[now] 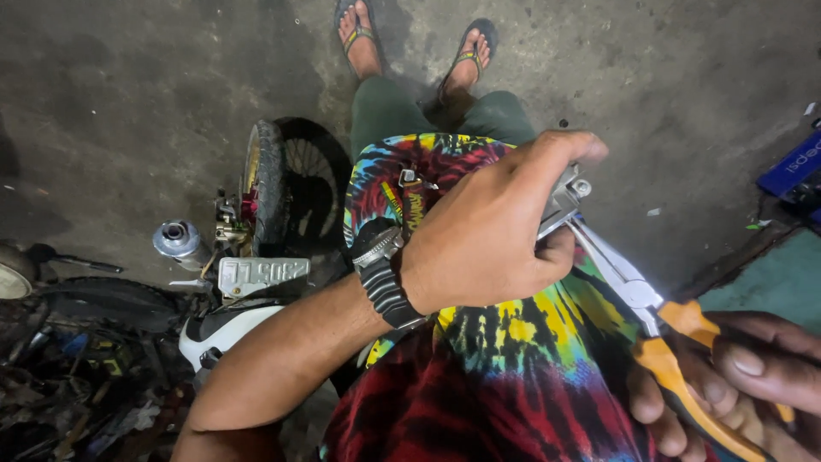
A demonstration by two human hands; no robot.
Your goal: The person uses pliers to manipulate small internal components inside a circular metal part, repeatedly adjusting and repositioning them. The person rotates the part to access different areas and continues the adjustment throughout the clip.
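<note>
Pliers (650,316) in rt hand (735,385), nose at metal part (564,201) in lft hand (492,235).

Support surface: bare concrete floor (128,103), dark, stained and scuffed.

Standing on the floor at the top of the view are the person's two feet in flip-flops (466,56), close together. To the left a small motorcycle (248,257) rests on it, rear wheel (267,184) upright, with a grey exhaust pipe end (178,239) just beside the wheel. A heap of dark parts and scrap (77,376) covers the floor at lower left. Small light scraps of litter (653,211) lie scattered at right. A blue flat item (795,167) sits at the right edge, beside a green-painted patch of floor (761,282).
</note>
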